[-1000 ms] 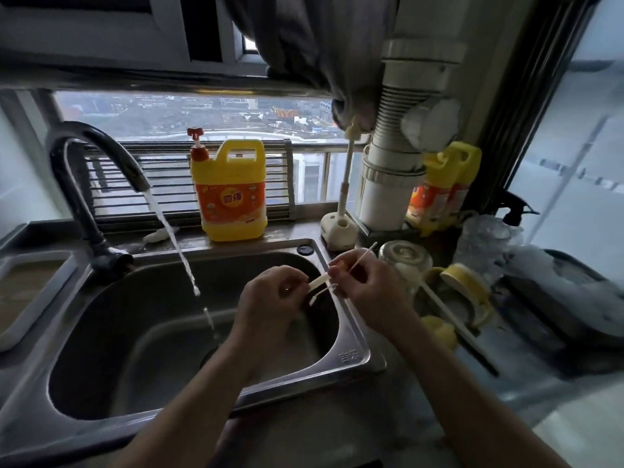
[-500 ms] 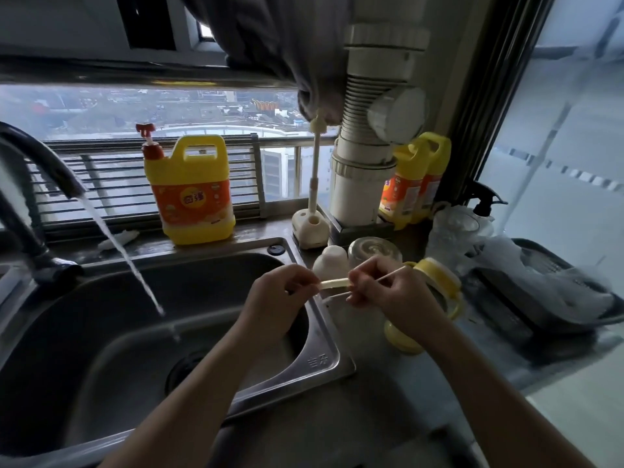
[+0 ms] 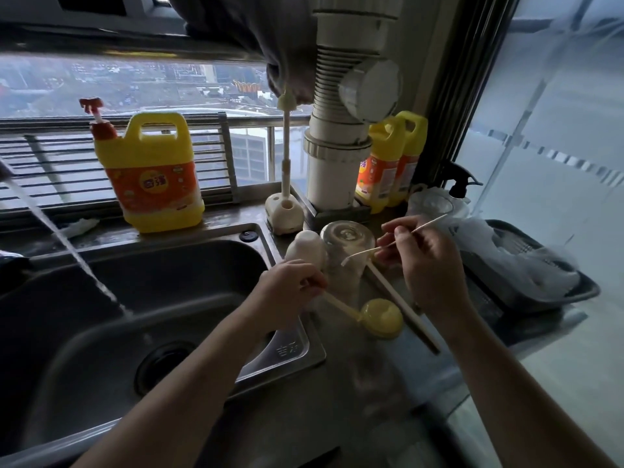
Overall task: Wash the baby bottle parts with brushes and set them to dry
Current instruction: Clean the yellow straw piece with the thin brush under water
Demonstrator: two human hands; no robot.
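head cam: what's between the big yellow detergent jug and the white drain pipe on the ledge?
In the head view, a cream brush holder with one upright brush stands between the detergent jug and the drain pipe.

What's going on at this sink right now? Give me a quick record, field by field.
setting: steel sink by a window
tap water: running into the basin
left hand: holds a pale straw-like part, tip near a yellow cap on the counter
right hand: pinches a thin brush
on counter: upturned glass bottle, white teat cover, long-handled brush
detergent: yellow jug behind sink
drying tray: at right, plastic bag on it
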